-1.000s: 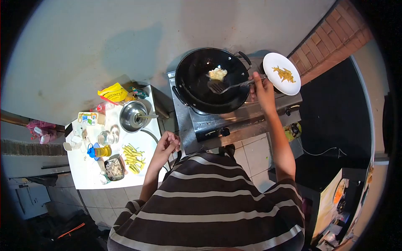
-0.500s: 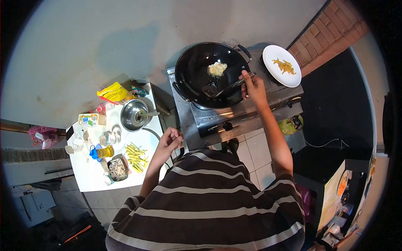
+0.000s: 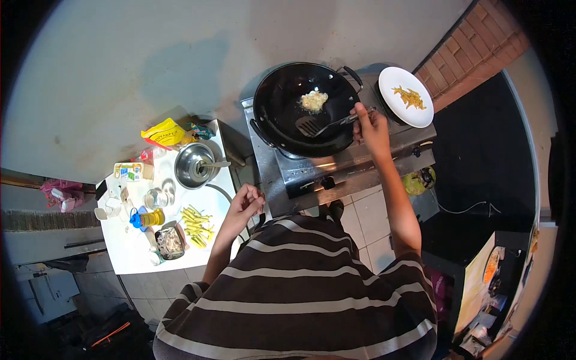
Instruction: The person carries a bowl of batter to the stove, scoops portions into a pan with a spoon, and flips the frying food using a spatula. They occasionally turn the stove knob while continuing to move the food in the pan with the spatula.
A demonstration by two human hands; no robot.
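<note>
Over wok point(image 3: 282, 120), spatula point(image 3: 312, 125) (right-held)

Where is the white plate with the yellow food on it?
In the head view, the white plate sits at the upper right, on the stove just right of the black wok, beside the right hand holding the spatula.

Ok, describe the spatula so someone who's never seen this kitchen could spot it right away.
Find the steel stove against the wall; a big black wok sits on its left burner. The spatula lies inside the wok, just below the pale lump of food, its handle running to the right hand. It's the only slotted metal tool there.
</note>
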